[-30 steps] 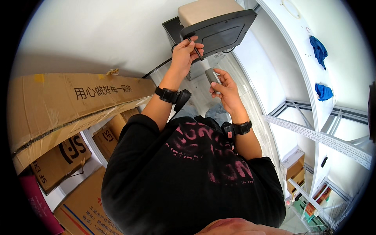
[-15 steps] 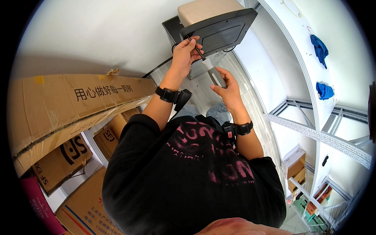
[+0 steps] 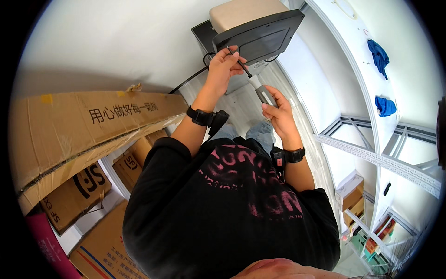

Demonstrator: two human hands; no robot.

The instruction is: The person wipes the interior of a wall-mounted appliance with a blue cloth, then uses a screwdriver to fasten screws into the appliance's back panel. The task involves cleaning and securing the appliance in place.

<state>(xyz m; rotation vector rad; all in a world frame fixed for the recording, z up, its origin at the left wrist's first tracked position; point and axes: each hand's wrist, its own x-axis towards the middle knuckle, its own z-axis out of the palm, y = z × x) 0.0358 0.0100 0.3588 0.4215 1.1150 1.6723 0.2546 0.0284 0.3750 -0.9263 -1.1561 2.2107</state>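
Note:
A screwdriver (image 3: 254, 82) with a grey handle, a pale collar and a dark shaft slants between my two hands. My right hand (image 3: 280, 111) is closed around its handle. With thumb and fingertips, my left hand (image 3: 225, 67) pinches the shaft close to the tip, its other fingers loosely curled. Just beyond the left fingers is a tilted black panel (image 3: 260, 42) with rounded corners and several small holes. The screwdriver tip is in front of the panel's near left corner; whether they touch I cannot tell. A beige block (image 3: 244, 14) sits against the panel's far side.
A long cardboard box (image 3: 69, 114) lies on my left, with more cartons (image 3: 76, 197) on shelves below it. White metal shelving (image 3: 348, 60) curves along the right, holding blue cloths (image 3: 378, 58). A dark cable (image 3: 188, 80) runs along the wall.
Both hands have shifted slightly right with the screwdriver, the right hand also coming nearer to me. More of the shaft now shows between my hands. The panel has hardly moved.

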